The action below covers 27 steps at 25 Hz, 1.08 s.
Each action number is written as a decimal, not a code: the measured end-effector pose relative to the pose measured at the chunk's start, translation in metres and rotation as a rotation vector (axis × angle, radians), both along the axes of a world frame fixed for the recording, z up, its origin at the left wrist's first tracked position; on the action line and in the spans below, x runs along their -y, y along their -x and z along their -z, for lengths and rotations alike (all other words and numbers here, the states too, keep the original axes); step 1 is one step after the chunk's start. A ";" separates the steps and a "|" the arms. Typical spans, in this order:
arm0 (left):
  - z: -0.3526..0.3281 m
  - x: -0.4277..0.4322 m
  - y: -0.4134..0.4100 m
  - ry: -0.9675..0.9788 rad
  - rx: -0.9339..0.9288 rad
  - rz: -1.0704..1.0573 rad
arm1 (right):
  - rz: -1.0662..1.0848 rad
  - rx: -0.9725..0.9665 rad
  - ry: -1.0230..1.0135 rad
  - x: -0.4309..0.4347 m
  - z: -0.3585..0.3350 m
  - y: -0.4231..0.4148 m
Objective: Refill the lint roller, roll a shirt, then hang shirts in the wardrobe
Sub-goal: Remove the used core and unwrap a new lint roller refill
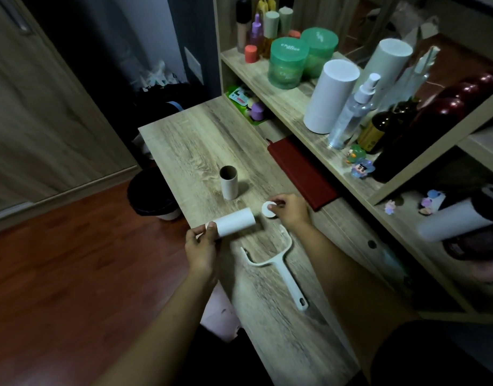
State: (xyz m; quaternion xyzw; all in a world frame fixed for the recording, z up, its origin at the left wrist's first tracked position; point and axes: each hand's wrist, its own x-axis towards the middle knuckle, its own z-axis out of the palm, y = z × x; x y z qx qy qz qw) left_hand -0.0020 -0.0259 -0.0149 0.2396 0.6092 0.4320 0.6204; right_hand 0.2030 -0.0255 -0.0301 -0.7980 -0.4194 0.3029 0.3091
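Your left hand (pixel 202 243) fingers grip the white roll (pixel 235 222); right hand (pixel 291 211) fingers pinch the cap (pixel 268 209). Jar (pixel 287 62) lettering unreadable; handle (pixel 278 267) lies on tabletop (pixel 200 140).

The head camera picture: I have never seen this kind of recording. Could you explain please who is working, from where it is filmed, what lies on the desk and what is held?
There is no machine here. A person works with two bare hands, and one wide camera on the person's head looks forward and down at them.

The left hand holds one end of a white refill roll, which lies sideways just above the wooden desk. The right hand holds a small white round cap in its fingers.

On the desk stand an empty brown cardboard tube, upright, and nearer the person lies the white lint roller handle with nothing on its fork. A dark red book lies by the shelf.
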 end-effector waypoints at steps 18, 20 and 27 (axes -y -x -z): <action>-0.025 -0.002 -0.042 0.072 0.172 0.126 | 0.021 -0.437 -0.116 0.030 -0.047 0.030; -0.020 -0.006 -0.044 0.076 0.101 0.134 | 0.035 -0.394 -0.143 0.030 -0.047 0.025; 0.004 -0.019 -0.034 -0.111 -0.381 0.321 | 0.242 -0.552 -0.275 0.029 -0.050 0.019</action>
